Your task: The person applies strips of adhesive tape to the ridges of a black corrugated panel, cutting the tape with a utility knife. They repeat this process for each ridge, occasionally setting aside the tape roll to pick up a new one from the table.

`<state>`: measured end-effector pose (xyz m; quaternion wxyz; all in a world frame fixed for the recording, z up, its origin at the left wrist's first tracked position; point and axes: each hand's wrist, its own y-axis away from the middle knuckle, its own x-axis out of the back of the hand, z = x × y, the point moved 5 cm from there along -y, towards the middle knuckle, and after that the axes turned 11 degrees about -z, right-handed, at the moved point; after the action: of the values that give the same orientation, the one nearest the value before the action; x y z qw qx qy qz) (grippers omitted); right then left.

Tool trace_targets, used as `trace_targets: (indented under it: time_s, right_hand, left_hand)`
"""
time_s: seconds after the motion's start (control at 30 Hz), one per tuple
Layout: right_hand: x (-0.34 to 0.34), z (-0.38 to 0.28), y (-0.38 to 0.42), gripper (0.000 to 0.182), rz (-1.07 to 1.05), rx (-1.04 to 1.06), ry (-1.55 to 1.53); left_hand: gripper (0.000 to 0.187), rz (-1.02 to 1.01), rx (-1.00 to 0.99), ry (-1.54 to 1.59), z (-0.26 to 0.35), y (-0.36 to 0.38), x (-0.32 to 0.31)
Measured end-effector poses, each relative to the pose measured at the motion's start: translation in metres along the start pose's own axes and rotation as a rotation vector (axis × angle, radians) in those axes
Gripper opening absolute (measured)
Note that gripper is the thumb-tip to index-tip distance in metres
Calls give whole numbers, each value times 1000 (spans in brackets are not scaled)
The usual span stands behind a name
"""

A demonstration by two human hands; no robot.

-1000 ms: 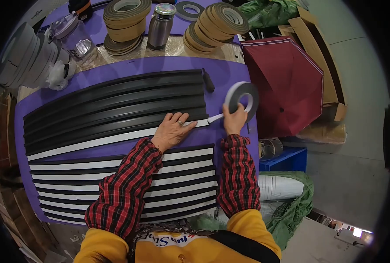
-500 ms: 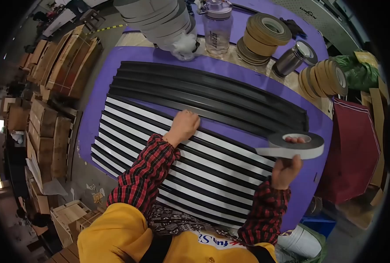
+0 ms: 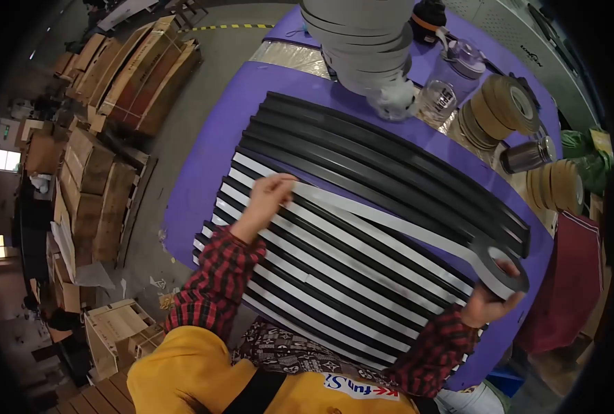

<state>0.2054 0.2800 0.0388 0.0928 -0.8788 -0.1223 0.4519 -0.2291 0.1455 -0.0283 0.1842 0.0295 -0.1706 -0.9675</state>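
Note:
A length of white tape (image 3: 383, 219) stretches between my two hands above black ribbed strips. My left hand (image 3: 265, 199) pinches its free end near the left part of the strips. In my right hand (image 3: 490, 305) is the tape roll (image 3: 501, 271), white at the edge and dark grey on its side, with fingers through its core. Beneath the hands lie black strips with white tape bands (image 3: 321, 252), side by side. Just behind them lie bare black strips (image 3: 383, 162) without white bands.
The purple tabletop (image 3: 196, 183) carries a stack of grey-white rolls (image 3: 362, 41), a clear bottle (image 3: 448, 79), brown tape rolls (image 3: 497, 110) and a metal cup (image 3: 528, 155) along its far side. Wooden crates (image 3: 86, 172) stand on the floor at left. A dark red cloth-like item (image 3: 562, 276) is at right.
My left hand has lifted from the strips and now holds the tape end. A long piece has come off the roll, which is now tilted in my right hand. The view has shifted left.

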Motion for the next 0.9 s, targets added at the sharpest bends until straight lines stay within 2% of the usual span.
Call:
trace_targets:
  time_s: [0.03,0.1,0.13,0.23,0.3,0.33,0.37,0.43,0.47,0.57,0.6,0.63,0.67,0.7,0.77,0.83,0.9]
  right_hand:
    - [25,-17,0,37,67,74,-32]
    - [79,-23,3,31,247,88,510]
    - [78,-14,2,32,228,81,860]
    - [93,14,-6,46,243,-128,1120]
    - [105,29,-8,50,260,-200,1283]
    - [110,32,-10,58,191,-169,1454]
    - [120,35,-9,58,197,-172,1459]
    - [114,45,-13,66,113,-210,1837]
    - [107,45,-14,63,74,-131,2050]
    - [92,50,-21,53,-1,-150,1942]
    - [80,54,-22,45,51,-88,1612]
    - [86,54,-24,44,59,-213,1713]
    - [86,53,-19,44,-10,72,1988]
    - [94,53,-20,48,-29,-2,2072]
    - [91,54,-21,54,-16,-22,2188]
    - [83,54,-22,56,40,20,2200]
    - [85,57,-22,54,1,-27,2298]
  left_hand:
    - [20,45,57,-78,-6,-9,54]
    - [20,171,14,-158,-6,-27,124]
    - [21,178,19,-227,-2,-38,135]
    - [17,172,15,-371,-1,-76,157]
    - [13,220,-1,-601,-2,-94,163]
    - [13,212,2,-602,-11,-102,169]
    - [13,211,7,-508,-20,-107,177]
    - [13,202,18,-415,-24,-110,178]
    - [14,221,42,-438,-26,-109,180]
    - [19,260,27,-554,-17,-103,175]
    - [22,217,23,-550,-21,-105,179]
    - [23,175,-5,-574,-37,-116,195]
    - [25,169,2,-613,-30,-113,187]
    - [25,136,1,-626,-38,-119,193]
    - [28,139,9,-641,-56,-131,217]
    - [31,177,44,-659,-42,-123,204]
    - [32,169,46,-675,-44,-126,207]
